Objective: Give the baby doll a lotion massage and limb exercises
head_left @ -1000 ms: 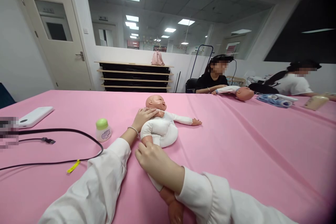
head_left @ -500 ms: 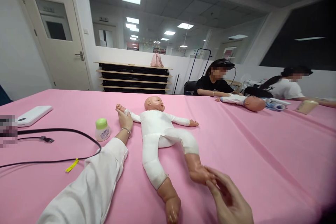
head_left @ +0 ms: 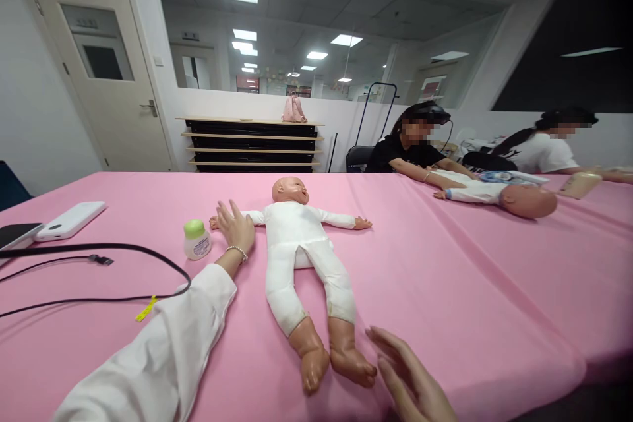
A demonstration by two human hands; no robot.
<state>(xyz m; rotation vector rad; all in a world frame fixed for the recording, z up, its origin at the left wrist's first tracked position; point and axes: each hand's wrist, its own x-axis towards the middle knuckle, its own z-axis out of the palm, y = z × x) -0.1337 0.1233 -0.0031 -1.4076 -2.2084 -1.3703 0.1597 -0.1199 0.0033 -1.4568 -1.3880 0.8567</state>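
Note:
A baby doll [head_left: 297, 224] with a white cloth body lies on its back on the pink tablecloth [head_left: 445, 290], head away from me and arms spread. My left hand [head_left: 237, 227] is over the doll's arm on the left side, fingers spread and raised, gripping nothing; whether the palm touches the arm is hidden. Beside the doll's foot on the right side, my right hand [head_left: 408, 372] stands apart from it, empty, with thumb and fingers separated. A small jar [head_left: 196, 239] with a green lid sits just left of my left hand.
Black cables [head_left: 163, 257], a white power bank [head_left: 72, 219] and a yellow tag [head_left: 146, 308] lie on the left. Across the table a person in black [head_left: 410, 145] handles another doll [head_left: 524, 201]. Farther right are a bottle [head_left: 581, 183] and a person in white [head_left: 548, 145].
My left hand has let go of the doll's hand and spread its fingers. My right hand has released the foot, and that leg now lies straighter, close to the other. The co-worker's doll has shifted right.

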